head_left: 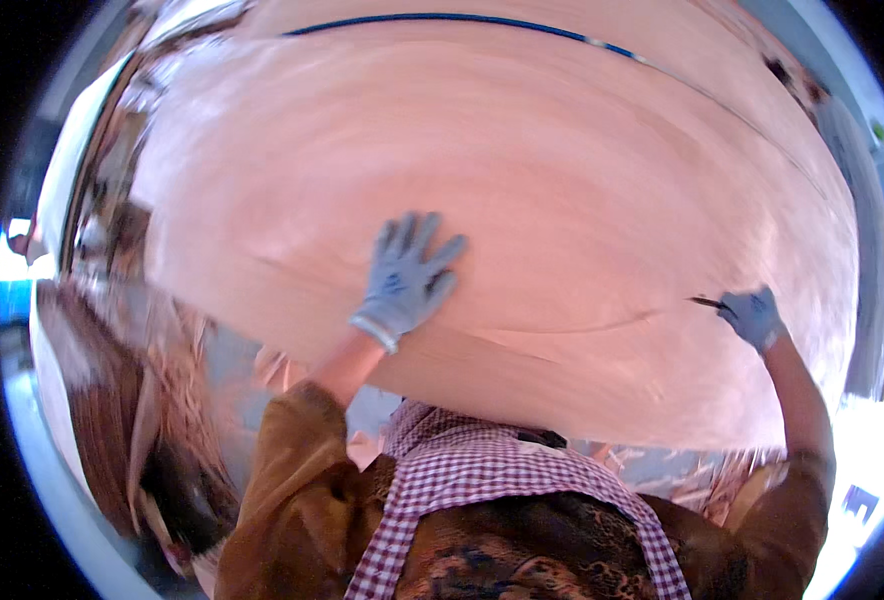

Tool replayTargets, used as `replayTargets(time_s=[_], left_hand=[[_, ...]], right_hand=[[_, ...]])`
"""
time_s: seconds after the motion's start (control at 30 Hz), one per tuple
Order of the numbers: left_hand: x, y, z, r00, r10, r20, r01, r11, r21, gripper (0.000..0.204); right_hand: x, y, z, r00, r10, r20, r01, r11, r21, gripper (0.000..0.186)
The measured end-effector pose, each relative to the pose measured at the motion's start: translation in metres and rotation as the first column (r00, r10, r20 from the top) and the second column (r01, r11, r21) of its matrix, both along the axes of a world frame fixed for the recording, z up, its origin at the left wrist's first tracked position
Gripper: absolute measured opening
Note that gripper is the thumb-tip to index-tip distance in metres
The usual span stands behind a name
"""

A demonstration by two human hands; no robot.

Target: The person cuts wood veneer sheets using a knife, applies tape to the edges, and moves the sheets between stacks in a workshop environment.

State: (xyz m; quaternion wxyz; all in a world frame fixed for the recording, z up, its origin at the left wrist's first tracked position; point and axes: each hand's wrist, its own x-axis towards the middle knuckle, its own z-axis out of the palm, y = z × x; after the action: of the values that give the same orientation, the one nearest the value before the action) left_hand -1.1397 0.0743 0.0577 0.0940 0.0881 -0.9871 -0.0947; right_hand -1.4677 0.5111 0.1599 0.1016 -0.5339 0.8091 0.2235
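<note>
A large, thin pinkish sheet [562, 180], which looks like wood veneer, spreads across the space before me. My left hand [407, 275], in a pale blue-grey glove, presses flat on it near the middle with the fingers spread. Out at the right, my gloved right hand [754, 318] is closed around a slim dark tool that looks like a knife [704, 301], its tip pointing left over the sheet. Between the two hands runs a curved dark line or split. The tool's handle is mostly hidden in my fingers.
A long blue strip [442, 17] lies across the sheet's far part. Dark brown layered sheets [112, 400] stand at the left, beside torn strips [197, 380]. More scraps [707, 480] lie beyond the near edge, at lower right. A long grey surface [870, 250] borders the right side.
</note>
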Motion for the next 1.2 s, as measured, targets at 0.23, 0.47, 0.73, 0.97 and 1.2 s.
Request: replayTargets(time_s=[0.23, 0.47, 0.73, 0.97, 1.2], left_hand=[[0.005, -0.005, -0.005, 0.991, 0.02, -0.13, -0.004, 0.992, 0.123, 0.046], [-0.002, -0.066, -0.015, 0.956, 0.211, -0.205, -0.209, 0.977, 0.033, 0.049], [-0.006, -0.074, -0.023, 0.962, 0.199, -0.187, -0.165, 0.969, 0.186, 0.048], [-0.005, -0.078, -0.021, 0.942, 0.303, -0.145, -0.274, 0.942, 0.192, 0.053], [-0.015, -0.075, -0.011, 0.951, 0.305, -0.052, -0.298, 0.949, 0.108, 0.055]], right_hand=[[0.084, -0.137, -0.002, 0.609, -0.335, 0.719, 0.682, 0.684, -0.259, 0.023], [0.134, -0.314, -0.02, 0.602, -0.158, 0.782, 0.484, 0.852, -0.201, 0.023], [0.178, -0.522, -0.052, 0.84, 0.435, 0.325, -0.351, 0.892, -0.286, 0.017], [0.191, -0.576, -0.067, 0.753, 0.598, 0.274, -0.617, 0.787, -0.022, 0.016], [0.065, -0.537, -0.056, 0.871, 0.44, 0.22, -0.465, 0.881, 0.082, 0.021]])
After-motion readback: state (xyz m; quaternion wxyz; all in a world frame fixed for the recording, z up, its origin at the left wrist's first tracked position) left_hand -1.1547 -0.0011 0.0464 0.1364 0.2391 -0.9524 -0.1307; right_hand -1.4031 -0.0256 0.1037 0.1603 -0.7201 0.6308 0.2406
